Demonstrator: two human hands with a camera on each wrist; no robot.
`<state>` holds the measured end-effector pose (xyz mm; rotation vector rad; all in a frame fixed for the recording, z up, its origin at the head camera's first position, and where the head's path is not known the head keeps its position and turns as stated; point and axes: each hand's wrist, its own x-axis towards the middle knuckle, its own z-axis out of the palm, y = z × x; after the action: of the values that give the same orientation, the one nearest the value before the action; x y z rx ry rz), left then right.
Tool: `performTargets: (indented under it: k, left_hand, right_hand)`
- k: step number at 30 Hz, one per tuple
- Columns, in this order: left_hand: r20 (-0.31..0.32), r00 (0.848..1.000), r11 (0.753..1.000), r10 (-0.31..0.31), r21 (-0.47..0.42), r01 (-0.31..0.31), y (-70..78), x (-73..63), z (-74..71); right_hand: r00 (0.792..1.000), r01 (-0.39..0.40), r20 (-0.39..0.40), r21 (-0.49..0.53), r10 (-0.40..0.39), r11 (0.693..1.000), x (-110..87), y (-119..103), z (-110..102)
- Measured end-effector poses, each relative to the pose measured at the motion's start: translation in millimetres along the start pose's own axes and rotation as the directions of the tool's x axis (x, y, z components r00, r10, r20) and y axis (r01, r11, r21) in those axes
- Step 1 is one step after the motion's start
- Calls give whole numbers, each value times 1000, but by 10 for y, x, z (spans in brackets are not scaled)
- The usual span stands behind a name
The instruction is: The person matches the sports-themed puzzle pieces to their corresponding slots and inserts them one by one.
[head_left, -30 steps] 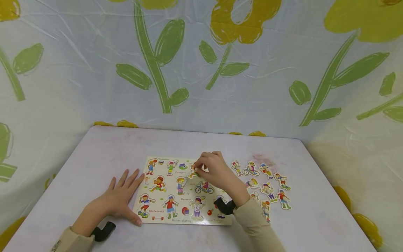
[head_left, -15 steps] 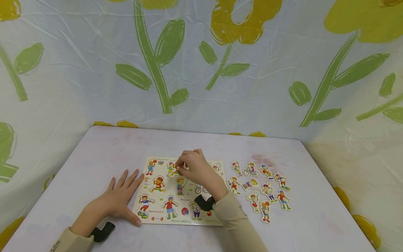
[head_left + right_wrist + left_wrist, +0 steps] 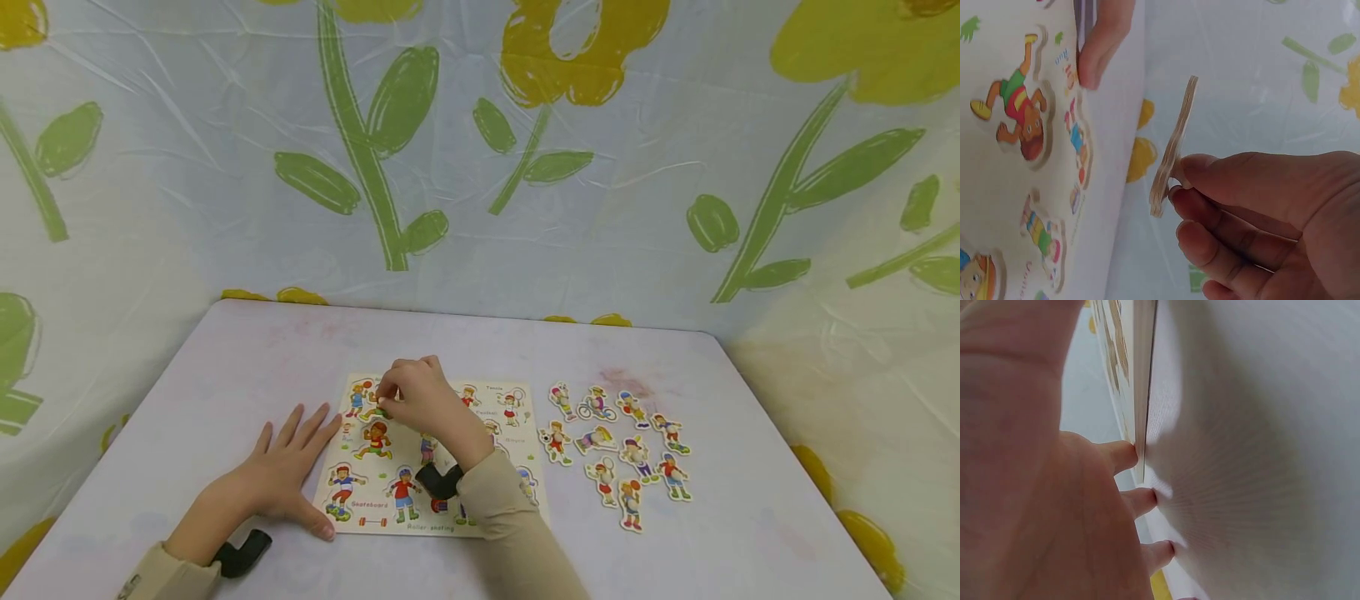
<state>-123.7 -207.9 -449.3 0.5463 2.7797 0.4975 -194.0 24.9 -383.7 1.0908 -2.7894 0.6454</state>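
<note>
My right hand (image 3: pixel 427 408) pinches a wooden puzzle piece (image 3: pixel 1173 147) by the small knob on its back or face, between thumb and fingertips. The right wrist view shows this piece edge-on, raised above the puzzle board (image 3: pixel 371 487). In the head view it is over the board's upper left, close to the recess with a running figure (image 3: pixel 375 440). My left hand (image 3: pixel 285 471) lies with fingers spread at the board's left side. In the left wrist view its fingertips (image 3: pixel 1125 456) meet the board's edge and the tabletop. My right forearm hides part of the board.
Several loose sports-figure pieces lie right of the board, among them a cyclist (image 3: pixel 597 403), a footballer (image 3: pixel 556 442) and a basketball player (image 3: pixel 631 505). The table (image 3: pixel 292 346) is pale, with a flower-printed cloth (image 3: pixel 600 242) behind it and at both sides.
My right hand has moved left across the board with the puzzle piece, from above its upper middle to its upper left. My left hand has stayed in place.
</note>
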Motion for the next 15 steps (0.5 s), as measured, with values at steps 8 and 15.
performTargets:
  k: [8,15]
  left_hand:
    - [-10,1000,1000,2,-8,-2,-58,28,45]
    - [-15,1000,1000,11,-17,-12,-14,-5,3]
  right_hand:
    - [996,-34,87,-21,35,999,34,-72,160]
    - [990,-23,140,-71,33,997,36,-73,333]
